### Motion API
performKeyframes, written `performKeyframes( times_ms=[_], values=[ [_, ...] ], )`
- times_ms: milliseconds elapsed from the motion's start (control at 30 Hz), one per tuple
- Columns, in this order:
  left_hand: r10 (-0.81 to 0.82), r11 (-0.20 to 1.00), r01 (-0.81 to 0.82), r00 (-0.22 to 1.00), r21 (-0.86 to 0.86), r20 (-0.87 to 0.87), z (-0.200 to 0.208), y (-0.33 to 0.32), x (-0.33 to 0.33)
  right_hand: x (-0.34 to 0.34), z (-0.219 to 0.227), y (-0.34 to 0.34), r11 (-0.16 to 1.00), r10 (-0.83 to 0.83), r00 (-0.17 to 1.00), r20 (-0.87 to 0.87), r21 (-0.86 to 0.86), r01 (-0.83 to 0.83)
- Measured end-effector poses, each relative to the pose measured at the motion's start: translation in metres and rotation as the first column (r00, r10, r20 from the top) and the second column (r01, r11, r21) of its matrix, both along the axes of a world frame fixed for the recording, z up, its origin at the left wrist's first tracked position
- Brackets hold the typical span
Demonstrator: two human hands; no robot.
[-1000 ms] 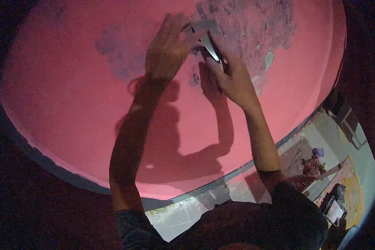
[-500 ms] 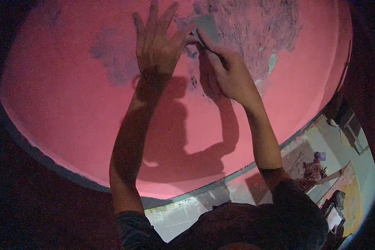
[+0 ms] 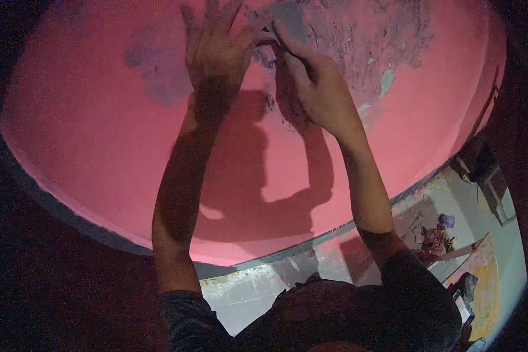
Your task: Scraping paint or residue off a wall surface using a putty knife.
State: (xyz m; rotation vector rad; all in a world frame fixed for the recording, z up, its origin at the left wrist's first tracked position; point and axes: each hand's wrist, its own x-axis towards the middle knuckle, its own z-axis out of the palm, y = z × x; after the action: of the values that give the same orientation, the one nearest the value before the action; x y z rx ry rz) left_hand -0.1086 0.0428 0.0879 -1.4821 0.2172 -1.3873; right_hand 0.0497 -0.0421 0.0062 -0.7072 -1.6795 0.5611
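A pink painted wall (image 3: 117,152) stands in front of me, with rough grey-purple worn patches. Pinched in my right hand (image 3: 320,88) is a flat grey scraper-like blade (image 3: 287,20), held against the worn area at the top; its exact kind is hard to make out in the dim light. My left hand (image 3: 217,56) lies on the wall beside it, fingers spread upward, and its thumb reaches toward the blade near my right fingertips. Whether the thumb touches the blade I cannot tell. My arms and head cast a dark shadow on the pink.
Beyond the wall's lower edge lies a pale, stained floor (image 3: 240,299). To the lower right are a crumpled reddish cloth-like heap (image 3: 434,240), a yellowish board (image 3: 487,281) with a dark object (image 3: 466,287) on it, and a dark frame-like object (image 3: 496,190).
Both hands and the blade have shifted slightly upward in the picture. The view itself has moved a little too. My right hand keeps its hold and the left fingers stay spread.
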Motion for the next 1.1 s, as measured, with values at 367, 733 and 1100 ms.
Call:
performKeyframes(
  times_ms=[367, 733, 1100],
  values=[
    [0.705, 0.655, -0.662, 0.709, -0.365, -0.021, -0.02, -0.051, -0.022, -0.009, -0.009, 0.004, 0.978, -0.057, 0.997, -0.06, 0.2, 0.068],
    [0.665, 0.699, -0.634, 0.746, -0.33, -0.025, -0.017, -0.063, -0.021, -0.011, -0.012, 0.007, 0.966, -0.039, 0.991, -0.129, 0.249, 0.071],
    [0.681, 0.668, -0.635, 0.732, -0.387, -0.026, -0.019, -0.048, -0.024, -0.009, -0.008, 0.02, 0.986, -0.066, 0.997, -0.039, 0.152, 0.071]
  ],
)
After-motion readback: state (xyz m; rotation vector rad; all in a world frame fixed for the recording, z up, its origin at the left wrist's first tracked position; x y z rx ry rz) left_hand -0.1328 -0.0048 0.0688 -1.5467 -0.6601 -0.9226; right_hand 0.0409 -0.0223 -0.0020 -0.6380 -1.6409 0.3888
